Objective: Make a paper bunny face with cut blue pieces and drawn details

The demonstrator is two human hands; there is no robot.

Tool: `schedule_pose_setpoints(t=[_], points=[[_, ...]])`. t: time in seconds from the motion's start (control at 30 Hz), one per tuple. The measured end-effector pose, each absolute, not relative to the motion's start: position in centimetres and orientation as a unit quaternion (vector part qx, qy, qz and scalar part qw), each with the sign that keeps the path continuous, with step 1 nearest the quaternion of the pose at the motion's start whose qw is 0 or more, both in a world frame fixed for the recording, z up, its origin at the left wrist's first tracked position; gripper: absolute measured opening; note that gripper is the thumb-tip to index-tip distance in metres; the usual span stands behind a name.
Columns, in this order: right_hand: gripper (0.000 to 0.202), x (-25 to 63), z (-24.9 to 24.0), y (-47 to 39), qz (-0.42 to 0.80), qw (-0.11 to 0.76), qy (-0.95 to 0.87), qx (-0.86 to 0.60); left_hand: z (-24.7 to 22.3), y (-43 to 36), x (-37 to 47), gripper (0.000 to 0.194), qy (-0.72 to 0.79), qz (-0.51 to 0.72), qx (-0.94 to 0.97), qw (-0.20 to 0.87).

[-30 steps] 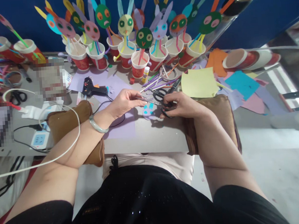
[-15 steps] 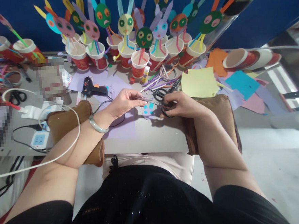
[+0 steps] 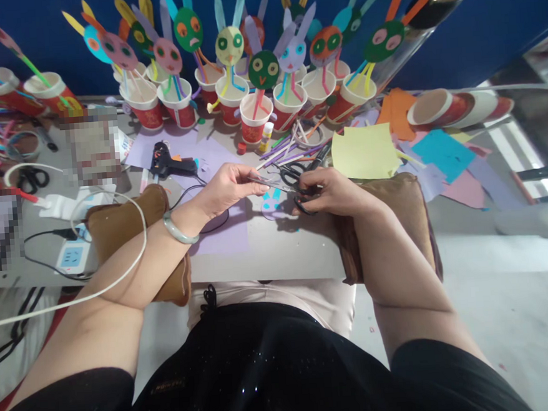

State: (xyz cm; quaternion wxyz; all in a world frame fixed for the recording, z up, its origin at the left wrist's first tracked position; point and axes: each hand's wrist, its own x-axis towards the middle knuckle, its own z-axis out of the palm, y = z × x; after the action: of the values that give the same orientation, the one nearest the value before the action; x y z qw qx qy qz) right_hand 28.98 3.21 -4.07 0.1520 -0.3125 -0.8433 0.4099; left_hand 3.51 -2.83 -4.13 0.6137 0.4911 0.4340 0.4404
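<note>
My left hand [image 3: 232, 186] is closed in a pinch on a small pale piece of paper [image 3: 272, 180], mostly hidden by the fingertips. My right hand [image 3: 327, 192] is closed around black-handled scissors [image 3: 306, 207], whose blades point left towards my left fingertips. Under the blades, a purple paper rabbit face with blue ears [image 3: 270, 207] lies on the table. Just beyond my right hand lies another pair of black-handled scissors [image 3: 290, 174].
Paper cups [image 3: 255, 128] with paper rabbit heads on bent pipe-like stems line the back. A black glue gun [image 3: 172, 161] rests on purple paper [image 3: 231, 233] at left. A yellow sheet [image 3: 364, 151] and coloured scraps lie right. Brown cushions [image 3: 396, 209] sit under both forearms. A white cable [image 3: 120, 285] crosses my left arm.
Both hands stay almost in place. The scissor blades and the piece in my left fingertips have shifted very slightly; the things on the table have not moved.
</note>
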Motion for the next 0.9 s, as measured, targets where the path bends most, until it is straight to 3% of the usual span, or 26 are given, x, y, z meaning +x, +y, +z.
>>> schedule_pose_setpoints(t=[0.9], points=[[0.049,28.85,-4.32,3.17,0.423,0.18,-0.832,-0.311,-4.11,-2.83,3.56,0.04,0.418,0.451,0.477,0.628]])
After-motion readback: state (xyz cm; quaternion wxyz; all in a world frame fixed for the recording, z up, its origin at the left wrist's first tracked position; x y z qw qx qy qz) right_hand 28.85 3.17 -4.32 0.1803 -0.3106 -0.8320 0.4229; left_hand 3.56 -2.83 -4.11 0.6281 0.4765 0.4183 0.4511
